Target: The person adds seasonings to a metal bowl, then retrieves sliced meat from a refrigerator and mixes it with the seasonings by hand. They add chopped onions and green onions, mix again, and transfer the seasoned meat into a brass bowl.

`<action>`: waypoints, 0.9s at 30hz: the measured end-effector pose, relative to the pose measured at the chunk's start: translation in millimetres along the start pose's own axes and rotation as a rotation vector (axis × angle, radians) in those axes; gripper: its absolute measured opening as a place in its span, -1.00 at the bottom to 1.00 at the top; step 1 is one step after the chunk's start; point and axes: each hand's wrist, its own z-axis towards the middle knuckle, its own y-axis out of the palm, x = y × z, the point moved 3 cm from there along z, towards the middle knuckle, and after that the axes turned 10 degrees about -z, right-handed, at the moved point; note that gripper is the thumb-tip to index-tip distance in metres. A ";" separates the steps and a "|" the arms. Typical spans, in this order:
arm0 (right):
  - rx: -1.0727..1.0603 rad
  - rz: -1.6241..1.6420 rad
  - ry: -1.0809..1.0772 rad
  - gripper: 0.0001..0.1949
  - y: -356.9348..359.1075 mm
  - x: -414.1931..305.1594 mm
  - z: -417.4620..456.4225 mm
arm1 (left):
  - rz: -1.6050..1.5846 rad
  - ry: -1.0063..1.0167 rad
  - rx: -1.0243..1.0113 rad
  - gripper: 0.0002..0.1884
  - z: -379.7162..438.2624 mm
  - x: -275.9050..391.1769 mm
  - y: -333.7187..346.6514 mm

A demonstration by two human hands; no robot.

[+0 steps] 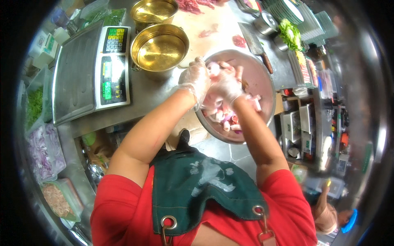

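Note:
Both of my hands wear clear plastic gloves and are at a wide metal bowl (261, 77). My left hand (197, 75) is at the bowl's left rim, its fingers curled beside pale pink meat. My right hand (226, 84) is blurred and lies over the meat inside the bowl, fingers spread around pieces of it. Below the hands, cut pale tubular meat pieces (227, 118) lie in the bowl with bits of purple onion. What the left palm holds is hidden.
Two gold-coloured metal pots (159, 52) stand left of the bowl, beside a digital scale (114, 64). A cleaver (254, 40) lies at the right of a cutting board (209, 21) with raw red meat (239, 41). Containers of sliced onion (43, 153) line the left. Another person (327, 215) is at the lower right.

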 end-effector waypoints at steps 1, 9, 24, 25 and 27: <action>0.029 -0.235 -0.007 -0.44 10.4 -16.6 -19.7 | -0.022 -0.007 0.002 -0.58 0.0 -1.6 -2.0; -0.001 0.130 0.106 0.07 -33.2 85.3 -59.4 | -0.053 -0.007 0.032 -0.50 -8.1 -1.9 -5.7; -0.066 -0.371 -0.136 -0.20 -21.9 -27.1 -89.5 | -0.310 -0.120 -0.035 -0.54 -2.7 -9.1 5.4; -0.096 -0.404 -0.126 -0.18 -27.0 -25.4 -88.2 | -0.277 -0.084 0.024 -0.54 -1.1 -11.3 9.5; -0.002 -0.411 -0.011 -0.07 -8.5 23.2 -57.5 | -0.090 0.007 0.038 -0.54 -1.0 -12.0 9.2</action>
